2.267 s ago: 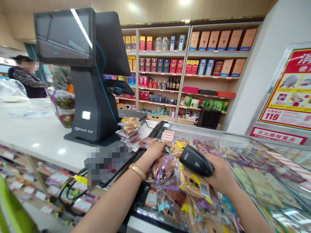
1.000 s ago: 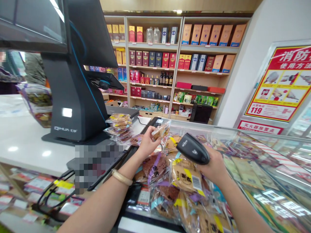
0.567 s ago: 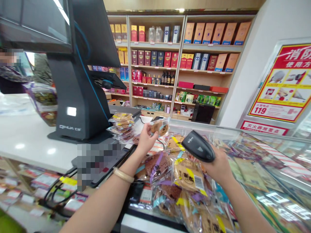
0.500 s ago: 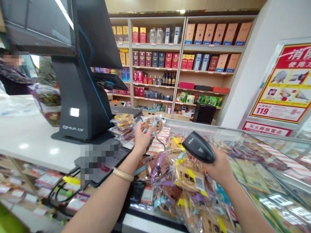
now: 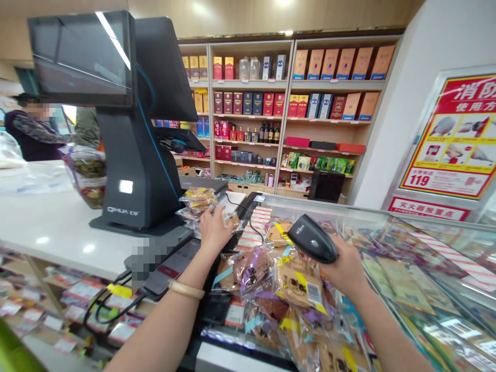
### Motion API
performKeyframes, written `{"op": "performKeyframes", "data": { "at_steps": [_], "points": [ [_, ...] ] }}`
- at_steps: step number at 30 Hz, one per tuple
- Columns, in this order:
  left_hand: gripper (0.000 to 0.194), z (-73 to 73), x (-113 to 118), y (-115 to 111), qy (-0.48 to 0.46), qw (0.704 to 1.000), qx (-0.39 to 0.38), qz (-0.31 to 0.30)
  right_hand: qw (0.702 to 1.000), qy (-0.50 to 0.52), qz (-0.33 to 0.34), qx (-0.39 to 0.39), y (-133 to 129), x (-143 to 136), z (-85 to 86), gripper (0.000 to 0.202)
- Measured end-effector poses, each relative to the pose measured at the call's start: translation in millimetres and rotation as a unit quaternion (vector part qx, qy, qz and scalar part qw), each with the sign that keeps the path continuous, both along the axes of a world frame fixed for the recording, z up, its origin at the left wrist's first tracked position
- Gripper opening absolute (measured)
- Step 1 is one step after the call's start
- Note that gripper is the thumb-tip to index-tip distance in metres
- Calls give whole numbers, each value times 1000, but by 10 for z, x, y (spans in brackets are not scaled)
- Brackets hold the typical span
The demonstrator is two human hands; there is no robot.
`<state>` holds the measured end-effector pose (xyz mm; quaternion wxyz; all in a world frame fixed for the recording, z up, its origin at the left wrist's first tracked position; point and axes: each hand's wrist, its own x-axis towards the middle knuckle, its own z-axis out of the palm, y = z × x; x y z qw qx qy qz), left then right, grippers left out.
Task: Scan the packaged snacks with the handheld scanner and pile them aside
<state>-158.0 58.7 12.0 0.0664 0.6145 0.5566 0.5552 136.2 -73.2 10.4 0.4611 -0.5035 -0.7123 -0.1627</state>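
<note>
My left hand, with a bracelet on the wrist, is closed around a small clear-wrapped cookie packet right beside a stack of wrapped cookies. My right hand grips a black handheld scanner, its head pointing left above the cookie pile. Beneath and between my arms lies a heap of wrapped cookies with yellow, purple and blue tapes; a barcode label shows on one packet. The lower part of the scanner is hidden by my right hand.
A black register terminal stands on the white counter at the left, with a card device and cables before it. A glass display case extends right. Behind are product shelves. A person is at far left.
My left hand has moved left and slightly down with the packet, toward the cookie stack. My right hand still holds the scanner, nearly in the same place. The view has shifted slightly.
</note>
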Motion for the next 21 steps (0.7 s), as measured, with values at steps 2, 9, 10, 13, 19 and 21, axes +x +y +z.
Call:
{"op": "performKeyframes", "data": {
  "at_steps": [2, 9, 10, 13, 19, 21],
  "points": [
    [28, 5, 49, -30, 17, 992, -27, -124, 1000, -2, -5, 5, 1, 12, 3, 22],
    [35, -81, 144, -147, 155, 873, -238, -397, 1000, -23, -2, -8, -4, 19, -22, 16],
    [39, -86, 145, -154, 160, 865, -252, -404, 1000, -25, -4, -10, -4, 19, -29, 16],
    [46, -89, 140, -152, 158, 844, -280, -428, 999, -33, -6, -10, 0, 18, -46, 18],
    [54, -62, 127, -160, 98, 835, -262, -474, 1000, -29, -2, -7, 8, 12, -56, 20],
    [56, -38, 126, -183, 57, 838, -265, -474, 1000, -28, -2, -14, 9, 16, -62, 20]
  ]
}}
